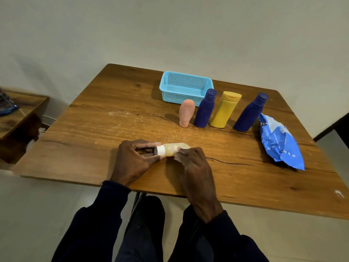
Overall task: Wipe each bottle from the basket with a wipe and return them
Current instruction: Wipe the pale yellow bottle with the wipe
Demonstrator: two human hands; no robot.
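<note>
A small pale yellow bottle (172,149) with a white cap lies sideways over the near middle of the wooden table (105,133). My left hand (132,159) grips its cap end. My right hand (194,167) pinches its body, with a bit of white wipe (177,157) showing under the fingers. Behind them a pink bottle (187,113), a dark blue bottle (204,108), a yellow bottle (225,109) and a second dark blue bottle (249,112) stand in a row. The light blue mesh basket (174,97) stands behind the row with nothing visible inside.
A blue pack of wipes (279,142) lies at the table's right side. A low wooden shelf (20,114) with a shoe (6,106) on it stands to the left, below table height. My legs are under the near table edge.
</note>
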